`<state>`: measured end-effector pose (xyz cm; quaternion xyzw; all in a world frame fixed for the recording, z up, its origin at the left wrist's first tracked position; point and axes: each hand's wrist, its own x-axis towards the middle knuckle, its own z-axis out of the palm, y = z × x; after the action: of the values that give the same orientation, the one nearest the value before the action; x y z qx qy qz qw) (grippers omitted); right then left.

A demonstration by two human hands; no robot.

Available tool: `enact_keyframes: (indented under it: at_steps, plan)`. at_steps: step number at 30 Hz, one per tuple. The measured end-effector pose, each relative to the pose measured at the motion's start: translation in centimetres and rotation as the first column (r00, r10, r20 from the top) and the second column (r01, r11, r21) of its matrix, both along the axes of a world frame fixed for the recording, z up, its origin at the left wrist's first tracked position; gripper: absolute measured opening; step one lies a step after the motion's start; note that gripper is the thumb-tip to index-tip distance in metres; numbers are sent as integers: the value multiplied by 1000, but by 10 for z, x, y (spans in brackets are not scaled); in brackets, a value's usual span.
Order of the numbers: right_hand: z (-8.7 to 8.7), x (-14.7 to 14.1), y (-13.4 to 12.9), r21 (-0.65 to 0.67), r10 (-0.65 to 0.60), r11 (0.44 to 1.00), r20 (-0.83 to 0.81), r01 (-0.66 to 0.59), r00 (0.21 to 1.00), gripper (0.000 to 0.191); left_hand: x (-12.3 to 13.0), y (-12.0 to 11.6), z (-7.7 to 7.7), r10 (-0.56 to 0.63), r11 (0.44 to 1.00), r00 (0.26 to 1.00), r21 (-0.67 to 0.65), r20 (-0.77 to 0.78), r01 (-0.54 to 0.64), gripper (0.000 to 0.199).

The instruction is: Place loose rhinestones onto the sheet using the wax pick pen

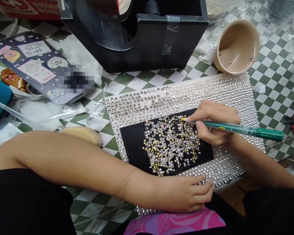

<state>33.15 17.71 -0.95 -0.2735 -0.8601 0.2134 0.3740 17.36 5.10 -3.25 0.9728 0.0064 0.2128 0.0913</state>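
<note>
The right hand (212, 122) is closed in a pencil grip around a slim green pick pencil with a yellowish tip (237, 129), and that tip touches the upper edge of a loose heap of clear and gold-backed rhinestones (171, 145) in the middle of the frame. The heap lies on a flat black rectangular board (131, 143), which sits on a large white sheet packed with neat rows of silver rhinestones (149, 101). The rows cover the sheet around the board as far as can be seen, while the stones in the heap are not yet in rows. The left hand (178, 194), at lower centre, lies relaxed and half open on the sheet's lower edge, holding nothing. At the upper right, a tan plastic cup (236, 47) lies tipped on a green-and-white checked tablecloth (279, 65) with a few stones inside, and a black box-shaped tape dispenser (137, 42) stands at top centre.
</note>
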Motion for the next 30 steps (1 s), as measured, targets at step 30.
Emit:
enact_keyframes:
  at_steps: [30]
  plan:
    - [-12,13,10,-3,-379,925,-109,381,919,22,2,-3,-5,7,1000,1000,5,27,-7,40]
